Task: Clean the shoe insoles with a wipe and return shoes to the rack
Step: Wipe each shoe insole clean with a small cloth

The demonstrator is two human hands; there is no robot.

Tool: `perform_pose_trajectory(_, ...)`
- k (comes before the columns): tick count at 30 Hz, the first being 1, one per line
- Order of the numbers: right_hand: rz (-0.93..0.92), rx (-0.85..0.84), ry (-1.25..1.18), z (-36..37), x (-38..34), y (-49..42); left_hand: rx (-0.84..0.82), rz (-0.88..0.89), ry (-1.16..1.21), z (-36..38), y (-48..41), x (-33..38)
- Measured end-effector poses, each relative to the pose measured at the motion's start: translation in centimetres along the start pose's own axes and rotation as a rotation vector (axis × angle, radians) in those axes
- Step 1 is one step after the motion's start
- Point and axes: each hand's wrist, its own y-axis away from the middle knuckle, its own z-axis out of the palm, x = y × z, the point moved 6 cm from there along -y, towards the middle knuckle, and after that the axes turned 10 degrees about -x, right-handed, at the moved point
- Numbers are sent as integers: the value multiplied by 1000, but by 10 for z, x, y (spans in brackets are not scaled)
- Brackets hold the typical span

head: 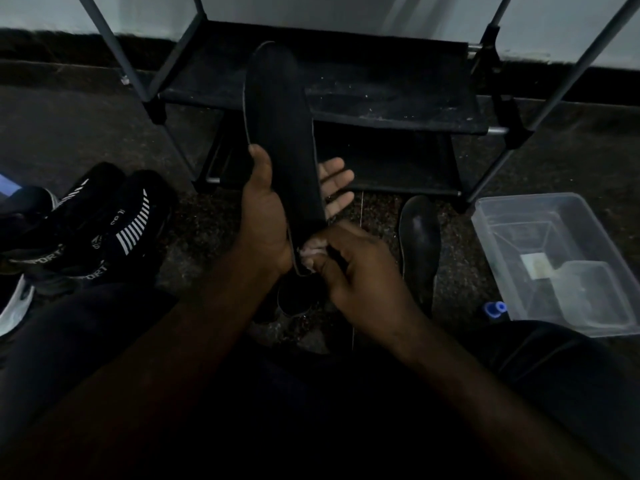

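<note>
A long black insole (280,126) stands nearly upright in front of me, its toe end pointing up toward the rack. My left hand (266,209) holds it from behind, thumb on its left edge and fingertips showing past its right edge. At the insole's heel end, my right hand (360,271) pinches a small crumpled white wipe (311,252) against it. A black shoe (419,244) lies on the floor to the right of my hands. Another dark shoe (294,299) sits partly hidden below my hands.
A black shoe rack (346,109) with grey poles stands ahead, its fabric shelves dusty. A pair of black sport shoes with white stripes (104,226) lies at the left beside a white shoe (17,306). A clear plastic container (568,261) sits at the right, a blue cap (495,308) beside it.
</note>
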Motion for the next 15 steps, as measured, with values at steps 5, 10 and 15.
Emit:
perform_pose_trajectory(5,124,203,-32,-26,19,-8,-25,-212,-115,7,3,-20)
perform_pose_trajectory(10,460,329,-439,-61,62,-7,163,-118,-259,-16,-4,-13)
perform_pose_trajectory(15,660,327,-523,-58,87,-5,304,-202,-438,-32,-5,-29)
